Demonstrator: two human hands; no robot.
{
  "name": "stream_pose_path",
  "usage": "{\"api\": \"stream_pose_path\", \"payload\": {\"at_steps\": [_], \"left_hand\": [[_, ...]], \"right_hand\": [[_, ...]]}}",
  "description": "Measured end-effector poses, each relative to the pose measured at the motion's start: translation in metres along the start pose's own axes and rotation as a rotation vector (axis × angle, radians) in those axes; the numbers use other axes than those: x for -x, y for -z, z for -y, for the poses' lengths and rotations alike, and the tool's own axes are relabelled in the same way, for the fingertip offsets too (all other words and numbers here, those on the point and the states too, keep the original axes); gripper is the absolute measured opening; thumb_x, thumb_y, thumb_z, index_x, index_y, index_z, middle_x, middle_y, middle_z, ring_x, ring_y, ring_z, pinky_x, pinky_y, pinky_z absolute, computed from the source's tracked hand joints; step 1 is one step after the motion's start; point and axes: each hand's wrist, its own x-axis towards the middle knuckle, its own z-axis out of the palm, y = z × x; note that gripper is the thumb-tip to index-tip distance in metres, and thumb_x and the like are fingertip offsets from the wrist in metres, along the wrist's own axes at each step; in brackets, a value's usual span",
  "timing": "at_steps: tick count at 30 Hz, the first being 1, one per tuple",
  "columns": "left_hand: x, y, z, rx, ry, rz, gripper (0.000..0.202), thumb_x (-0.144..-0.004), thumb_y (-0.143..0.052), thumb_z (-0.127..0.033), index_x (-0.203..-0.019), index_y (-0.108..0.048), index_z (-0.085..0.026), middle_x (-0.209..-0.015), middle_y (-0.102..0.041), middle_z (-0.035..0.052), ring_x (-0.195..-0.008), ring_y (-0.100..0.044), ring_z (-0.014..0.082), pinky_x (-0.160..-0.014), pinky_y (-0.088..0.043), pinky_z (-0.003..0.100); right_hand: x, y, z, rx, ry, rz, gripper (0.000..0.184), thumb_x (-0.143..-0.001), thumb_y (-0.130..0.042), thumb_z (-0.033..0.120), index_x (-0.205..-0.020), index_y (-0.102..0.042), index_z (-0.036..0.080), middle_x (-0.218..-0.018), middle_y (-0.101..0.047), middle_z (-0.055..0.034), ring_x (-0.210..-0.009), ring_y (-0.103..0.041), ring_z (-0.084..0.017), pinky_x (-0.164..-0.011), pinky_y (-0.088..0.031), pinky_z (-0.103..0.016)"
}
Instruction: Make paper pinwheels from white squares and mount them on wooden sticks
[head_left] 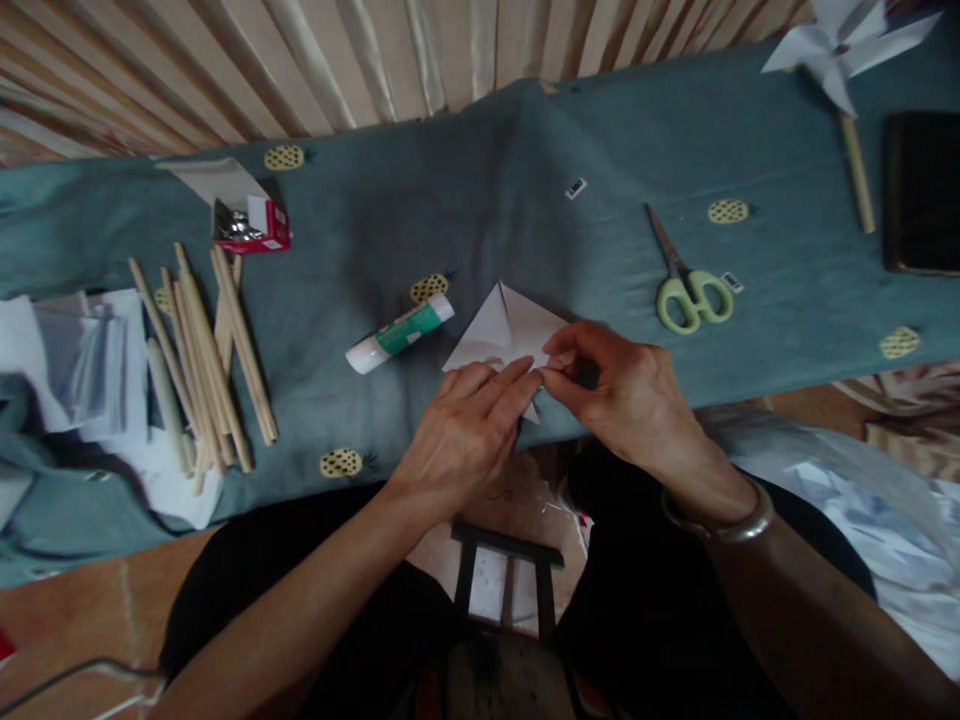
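Counter (pixel 480 205): we see it draped in grey-green cloth printed with yellow pineapples.
Bag (pixel 840 490): clear plastic, at our right, beyond the counter's near edge.
Sticks (pixel 201 370): wooden, heaped together at our left.
Pinwheel (pixel 836 50): white, lying at the far right.
Right hand (pixel 626 390): we find its thumb and fingers pinched on the paper (pixel 476 340) at its right side; a bangle (pixel 763 512) rings the wrist.
Left hand (pixel 465 425): fingers outstretched, laid over the paper's near part.
Paper: white, folded, on the counter close to the edge nearest us, partly under our hands.
Scissors (pixel 697 295): green-handled, right of the right hand and apart from it, blades pointing away from us.
Box (pixel 277 228): red and white, flap raised, shiny contents showing, just beyond the sticks.
Glue stick (pixel 401 333): green and white, lying aslant near the paper's left corner.
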Motion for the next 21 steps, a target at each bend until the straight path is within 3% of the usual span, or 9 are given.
{"api": "stream_pose_path", "payload": {"at_steps": [8,13,17,21], "left_hand": [[-0.003,-0.001,-0.002,-0.026,0.012,0.008,0.035,-0.092,-0.044,-0.009,-0.126,-0.052,-0.006,-0.128,-0.064,0.0173,-0.100,-0.057,0.0260,-0.085,-0.051,0.043],[-0.008,0.002,-0.005,-0.087,0.015,0.021,0.036,-0.093,-0.042,-0.010,-0.127,-0.050,-0.005,-0.109,-0.069,0.0156,-0.095,-0.057,0.0256,-0.079,-0.050,0.040],[-0.011,0.003,-0.006,-0.154,0.008,0.009,0.033,-0.093,-0.043,-0.009,-0.124,-0.051,-0.005,-0.099,-0.069,0.0135,-0.090,-0.057,0.0247,-0.075,-0.048,0.038],[-0.011,0.001,-0.006,-0.193,-0.014,-0.015,0.030,-0.094,-0.045,-0.010,-0.122,-0.053,-0.004,-0.099,-0.070,0.0125,-0.089,-0.058,0.0235,-0.075,-0.047,0.036]], "right_hand": [[-0.001,0.000,0.000,0.001,-0.004,0.012,0.007,-0.079,-0.063,0.020,-0.085,-0.065,0.023,-0.074,-0.072,-0.0016,-0.072,-0.069,-0.021,-0.065,-0.050,-0.031],[0.001,0.001,0.002,0.039,0.005,0.009,0.007,-0.080,-0.063,0.021,-0.086,-0.065,0.024,-0.077,-0.072,-0.0026,-0.075,-0.069,-0.022,-0.067,-0.051,-0.033],[0.000,0.010,0.003,0.072,0.040,-0.040,0.009,-0.087,-0.059,0.025,-0.092,-0.066,0.024,-0.080,-0.072,-0.0046,-0.080,-0.068,-0.024,-0.076,-0.053,-0.038],[-0.005,0.013,-0.003,0.124,0.093,-0.158,0.024,-0.088,-0.053,0.022,-0.106,-0.067,0.019,-0.103,-0.073,-0.0102,-0.102,-0.066,-0.030,-0.092,-0.051,-0.048]]}}
